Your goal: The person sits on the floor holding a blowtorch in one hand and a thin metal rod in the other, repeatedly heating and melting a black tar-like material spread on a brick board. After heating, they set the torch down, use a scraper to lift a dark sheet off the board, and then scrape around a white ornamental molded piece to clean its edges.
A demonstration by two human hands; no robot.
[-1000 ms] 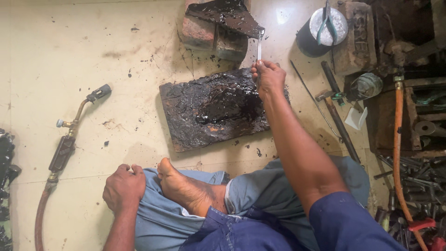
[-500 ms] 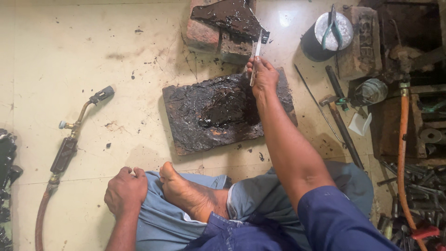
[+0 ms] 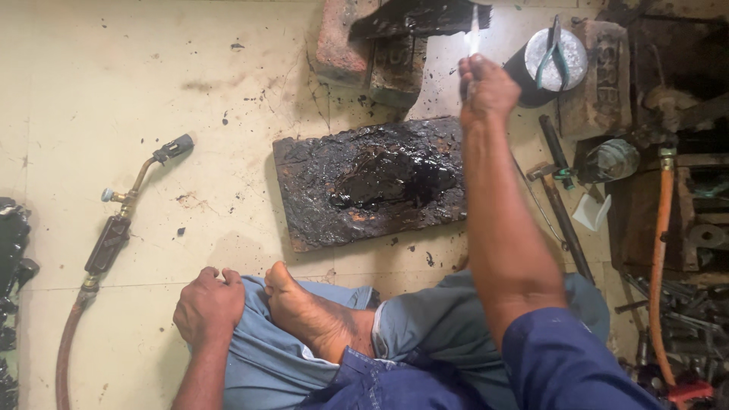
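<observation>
Metal strip (image 3: 474, 26) pinched in right hand (image 3: 486, 91) fingers, top centre, above the tarred slab (image 3: 372, 182). Left hand (image 3: 209, 304) rests closed on knee. Best keep the grip firm and the wrist clear of the tar.

a thin, pale metal tool (image 3: 473, 30) stands upright in the right hand (image 3: 486, 89), above a tar-blackened slab (image 3: 372, 182).

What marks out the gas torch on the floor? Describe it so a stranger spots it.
Start at the tar-blackened slab mid-floor and look left across the pale tiles. There lies the gas torch, above the left hand. Unlike the tools on the right, it has a bent nozzle and trails a brown hose.
</observation>
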